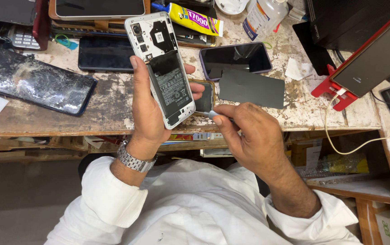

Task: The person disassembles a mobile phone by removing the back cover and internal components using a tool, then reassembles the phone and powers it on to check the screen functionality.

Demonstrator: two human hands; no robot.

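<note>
White-sleeved left hand point(147, 106) grips opened phone point(163, 68) upright; right hand point(249, 134) pinches probably a screwdriver point(206, 114).

tool tip: the thin tool point(207, 114) pinched in the right hand's fingers point(224, 119) vanishes behind the opened phone point(164, 68).
small phone point(205, 96): mostly covered beyond the left hand's fingertips point(196, 88).

The opened phone point(164, 68) has no back cover, so its black battery and small inside parts show. Its frame is silver-white. It stands almost upright, tipped a little, held up over the table edge. The thin tool point(206, 114) has a shiny grey tip touching the phone's bottom corner.
</note>
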